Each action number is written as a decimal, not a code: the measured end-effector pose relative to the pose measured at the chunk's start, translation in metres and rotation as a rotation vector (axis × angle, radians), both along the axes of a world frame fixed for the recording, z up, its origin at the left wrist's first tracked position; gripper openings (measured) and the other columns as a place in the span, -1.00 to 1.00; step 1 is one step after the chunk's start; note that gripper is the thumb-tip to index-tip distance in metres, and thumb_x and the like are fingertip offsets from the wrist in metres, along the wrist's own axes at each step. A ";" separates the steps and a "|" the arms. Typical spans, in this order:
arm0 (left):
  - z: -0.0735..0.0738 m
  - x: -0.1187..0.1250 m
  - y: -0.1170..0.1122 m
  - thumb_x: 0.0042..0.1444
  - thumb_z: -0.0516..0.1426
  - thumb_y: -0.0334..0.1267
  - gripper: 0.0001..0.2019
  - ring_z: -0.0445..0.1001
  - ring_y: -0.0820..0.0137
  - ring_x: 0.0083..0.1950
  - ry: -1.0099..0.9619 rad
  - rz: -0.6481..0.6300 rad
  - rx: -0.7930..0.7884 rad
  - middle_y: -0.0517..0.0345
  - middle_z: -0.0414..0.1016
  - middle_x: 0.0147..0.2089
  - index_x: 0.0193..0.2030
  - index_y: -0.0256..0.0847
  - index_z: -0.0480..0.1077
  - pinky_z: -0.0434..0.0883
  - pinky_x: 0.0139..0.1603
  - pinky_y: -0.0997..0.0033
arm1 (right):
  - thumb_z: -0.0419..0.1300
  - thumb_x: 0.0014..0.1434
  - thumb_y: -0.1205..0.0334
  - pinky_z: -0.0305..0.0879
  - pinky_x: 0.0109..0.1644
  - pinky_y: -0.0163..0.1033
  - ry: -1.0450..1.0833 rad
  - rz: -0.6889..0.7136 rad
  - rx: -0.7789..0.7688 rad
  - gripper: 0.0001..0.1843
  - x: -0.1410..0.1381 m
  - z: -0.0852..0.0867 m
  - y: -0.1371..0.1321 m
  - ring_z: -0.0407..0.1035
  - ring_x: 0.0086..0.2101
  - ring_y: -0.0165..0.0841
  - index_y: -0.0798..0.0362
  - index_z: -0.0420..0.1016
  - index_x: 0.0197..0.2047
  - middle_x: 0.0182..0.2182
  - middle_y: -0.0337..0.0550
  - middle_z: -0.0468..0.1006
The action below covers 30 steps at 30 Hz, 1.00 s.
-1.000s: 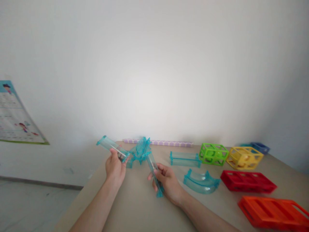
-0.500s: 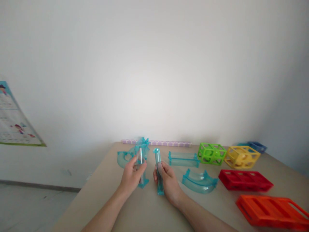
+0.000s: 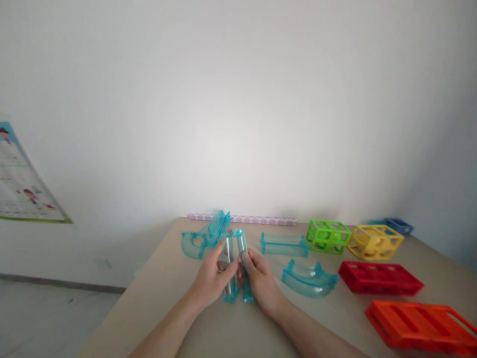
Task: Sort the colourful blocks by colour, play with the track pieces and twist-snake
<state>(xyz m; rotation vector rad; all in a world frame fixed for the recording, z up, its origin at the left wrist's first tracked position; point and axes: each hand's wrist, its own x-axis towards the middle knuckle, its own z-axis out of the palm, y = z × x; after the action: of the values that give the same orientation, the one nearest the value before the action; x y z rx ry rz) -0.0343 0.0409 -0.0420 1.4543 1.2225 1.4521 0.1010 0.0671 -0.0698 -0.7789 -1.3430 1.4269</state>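
Note:
My left hand (image 3: 212, 276) is closed round a clear teal half-pipe track piece (image 3: 227, 248), held upright with its flanged end down. Close beside it, my right hand (image 3: 263, 283) grips a second, similar teal track piece (image 3: 242, 242), tilted slightly. The tops of the two pieces are very near each other; whether they touch I cannot tell. Behind my left hand lie a curved teal piece (image 3: 192, 246) and more teal parts (image 3: 219, 226). Right of my hands are a straight teal track (image 3: 284, 245) and a curved teal track (image 3: 310, 281).
A green cube frame (image 3: 328, 236) and a yellow cube frame (image 3: 375, 242) stand at the right, with a blue piece (image 3: 399, 226) behind. Nearer are a red frame (image 3: 380, 278) and an orange frame (image 3: 425, 325). A purple patterned strip (image 3: 261, 220) lies along the wall.
My left hand has moved right and slightly down with its track piece, closing the gap to the other piece. My right hand has stayed almost still.

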 end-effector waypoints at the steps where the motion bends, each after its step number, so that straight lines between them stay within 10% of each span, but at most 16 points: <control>1: 0.000 0.000 0.000 0.04 0.23 -0.23 -0.32 0.51 0.33 -0.49 0.002 -0.057 -0.014 0.19 0.53 -0.48 0.33 -0.17 0.19 0.51 -0.46 0.40 | 0.11 0.12 -0.35 0.10 -0.52 -0.35 -0.001 0.000 -0.001 -0.43 0.000 0.000 0.000 0.16 -0.60 -0.47 0.03 0.28 -0.49 -0.63 -0.33 0.28; 9: 0.001 -0.003 -0.003 0.12 0.18 -0.15 -0.28 0.53 0.37 -0.38 -0.058 -0.230 -0.044 0.02 0.52 -0.04 0.40 -0.04 0.01 0.51 -0.43 0.43 | 0.13 0.15 -0.29 0.11 -0.50 -0.34 -0.011 0.015 0.007 -0.47 0.000 0.003 -0.002 0.17 -0.59 -0.46 0.03 0.29 -0.49 -0.62 -0.33 0.29; 17: 0.012 -0.009 0.000 0.15 0.14 -0.04 -0.59 0.52 0.28 -0.24 0.037 0.026 0.089 0.07 0.54 -0.22 0.09 -0.16 0.43 0.47 -0.14 0.33 | 0.09 0.19 -0.26 0.15 -0.48 -0.32 -0.075 0.109 0.035 -0.47 0.002 0.008 -0.005 0.20 -0.59 -0.44 0.05 0.34 -0.48 -0.62 -0.29 0.36; 30: 0.008 -0.011 0.003 0.22 0.08 -0.13 -0.79 0.47 0.37 -0.24 0.169 0.132 0.172 0.17 0.51 -0.30 -0.13 -0.18 0.43 0.38 -0.22 0.45 | 0.04 0.15 -0.37 0.16 -0.42 -0.30 -0.157 0.255 0.113 -0.38 0.003 0.004 -0.004 0.21 -0.54 -0.42 0.08 0.31 -0.48 -0.59 -0.29 0.31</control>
<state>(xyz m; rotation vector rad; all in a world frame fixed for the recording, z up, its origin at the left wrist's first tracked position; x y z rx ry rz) -0.0454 0.0437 -0.0336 1.6669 1.3451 1.5819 0.1040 0.0635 -0.0662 -0.6744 -1.6773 1.4938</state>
